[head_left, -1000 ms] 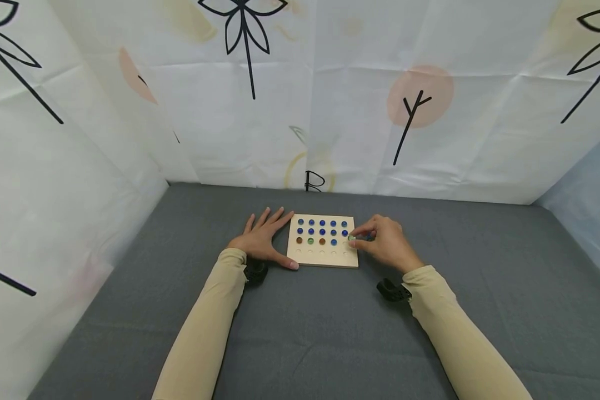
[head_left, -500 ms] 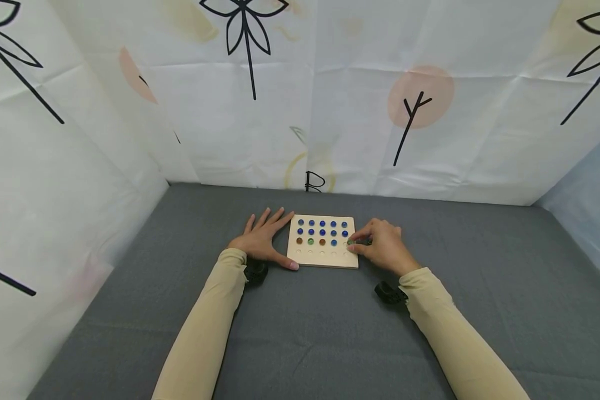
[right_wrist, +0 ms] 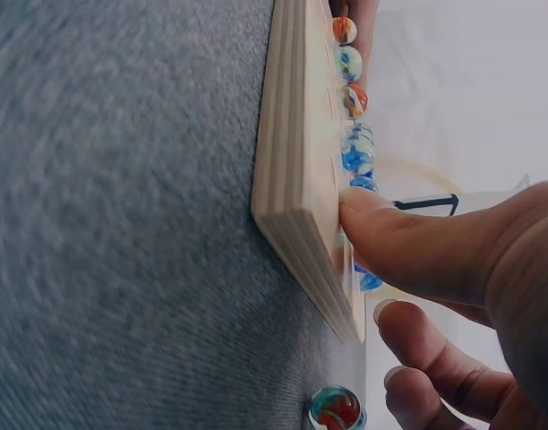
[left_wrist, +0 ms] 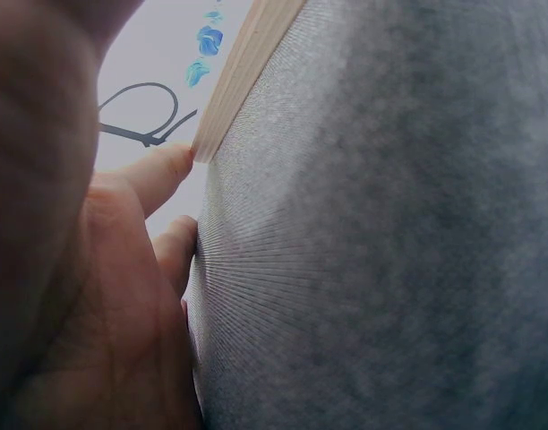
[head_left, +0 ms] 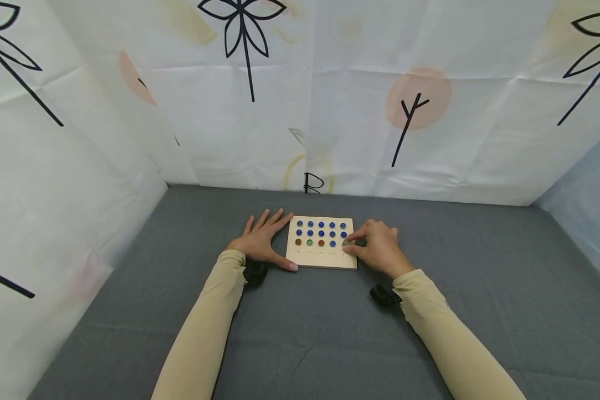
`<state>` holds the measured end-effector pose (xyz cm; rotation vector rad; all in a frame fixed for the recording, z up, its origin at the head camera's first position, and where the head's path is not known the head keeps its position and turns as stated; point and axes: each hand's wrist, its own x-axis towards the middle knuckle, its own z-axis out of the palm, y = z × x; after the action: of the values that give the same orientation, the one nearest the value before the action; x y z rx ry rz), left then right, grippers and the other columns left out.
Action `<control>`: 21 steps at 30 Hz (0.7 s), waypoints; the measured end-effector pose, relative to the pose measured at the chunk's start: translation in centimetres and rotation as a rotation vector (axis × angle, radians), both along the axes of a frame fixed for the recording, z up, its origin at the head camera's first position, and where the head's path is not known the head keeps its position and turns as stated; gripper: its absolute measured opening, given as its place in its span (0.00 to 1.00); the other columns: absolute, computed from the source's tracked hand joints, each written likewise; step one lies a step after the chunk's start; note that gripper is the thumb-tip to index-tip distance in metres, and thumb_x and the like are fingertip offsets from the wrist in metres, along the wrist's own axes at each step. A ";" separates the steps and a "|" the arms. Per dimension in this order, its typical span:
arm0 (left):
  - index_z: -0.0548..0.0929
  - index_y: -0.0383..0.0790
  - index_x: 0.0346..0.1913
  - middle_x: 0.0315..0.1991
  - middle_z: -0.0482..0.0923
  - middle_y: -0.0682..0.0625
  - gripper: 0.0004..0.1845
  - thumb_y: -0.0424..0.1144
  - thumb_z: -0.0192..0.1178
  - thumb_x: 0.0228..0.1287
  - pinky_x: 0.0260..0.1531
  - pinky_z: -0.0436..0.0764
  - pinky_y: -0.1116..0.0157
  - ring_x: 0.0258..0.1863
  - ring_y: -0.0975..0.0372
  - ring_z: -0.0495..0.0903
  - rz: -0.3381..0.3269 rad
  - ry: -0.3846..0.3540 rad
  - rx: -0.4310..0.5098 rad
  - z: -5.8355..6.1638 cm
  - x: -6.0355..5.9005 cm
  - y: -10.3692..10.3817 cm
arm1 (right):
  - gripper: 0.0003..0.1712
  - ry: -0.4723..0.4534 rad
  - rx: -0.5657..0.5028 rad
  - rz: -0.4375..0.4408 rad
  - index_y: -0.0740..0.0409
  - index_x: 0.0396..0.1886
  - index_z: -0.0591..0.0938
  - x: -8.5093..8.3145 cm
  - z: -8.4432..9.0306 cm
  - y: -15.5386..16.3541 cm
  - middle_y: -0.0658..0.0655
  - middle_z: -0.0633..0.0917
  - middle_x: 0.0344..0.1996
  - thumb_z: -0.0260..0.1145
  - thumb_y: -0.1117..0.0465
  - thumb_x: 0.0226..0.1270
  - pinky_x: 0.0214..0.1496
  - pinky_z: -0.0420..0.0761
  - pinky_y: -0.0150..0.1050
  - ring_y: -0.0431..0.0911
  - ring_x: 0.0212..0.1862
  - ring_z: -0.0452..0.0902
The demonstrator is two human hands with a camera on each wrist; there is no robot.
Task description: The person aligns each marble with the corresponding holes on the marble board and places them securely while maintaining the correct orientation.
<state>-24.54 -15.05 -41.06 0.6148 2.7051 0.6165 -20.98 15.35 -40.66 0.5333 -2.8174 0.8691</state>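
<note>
Right hand (head_left: 380, 248) shifted slightly left since earlier frame, finger and thumb pinching green marble (head_left: 345, 243), now at right end of wooden board's (head_left: 321, 261) third row from far side. Left hand (head_left: 260, 242) unmoved, fingers spread, touching board's left edge.

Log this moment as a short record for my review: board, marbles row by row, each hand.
board: wooden board, flat on grey cloth
far two rows: blue marbles, five in each
third row, left to right: brown marble, green marble, brown, blue, then end marble, green
nearest row: visible hollows bare
left hand: fingers spread, thumb and index finger at board's left corners
right hand: pinches end marble
extra marble: near right hand; held or resting, unclear
</note>
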 end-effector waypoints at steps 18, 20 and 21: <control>0.46 0.54 0.84 0.83 0.36 0.48 0.67 0.65 0.77 0.46 0.74 0.25 0.42 0.81 0.48 0.28 -0.001 0.000 -0.009 -0.1 0.0 0.0 | 0.10 0.004 -0.006 -0.011 0.57 0.37 0.93 0.1 -0.1 -0.2 0.56 0.81 0.32 0.81 0.59 0.57 0.38 0.55 0.49 0.49 0.33 0.68; 0.46 0.54 0.84 0.83 0.36 0.48 0.68 0.65 0.77 0.46 0.74 0.25 0.41 0.81 0.48 0.28 -0.001 -0.001 -0.008 -0.1 0.0 0.0 | 0.10 0.002 -0.005 -0.010 0.57 0.38 0.93 0.1 -0.1 -0.1 0.56 0.81 0.32 0.81 0.59 0.57 0.38 0.55 0.49 0.49 0.32 0.68; 0.46 0.54 0.84 0.83 0.36 0.48 0.68 0.65 0.77 0.45 0.74 0.26 0.41 0.81 0.48 0.29 -0.002 -0.001 -0.007 -0.1 0.0 -0.1 | 0.10 0.001 -0.005 -0.009 0.56 0.38 0.93 0.1 -0.1 -0.1 0.56 0.80 0.32 0.81 0.59 0.57 0.38 0.55 0.49 0.49 0.32 0.68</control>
<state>-24.52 -15.11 -41.13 0.6152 2.7046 0.6060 -20.86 15.22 -40.73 0.5200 -2.8138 0.8738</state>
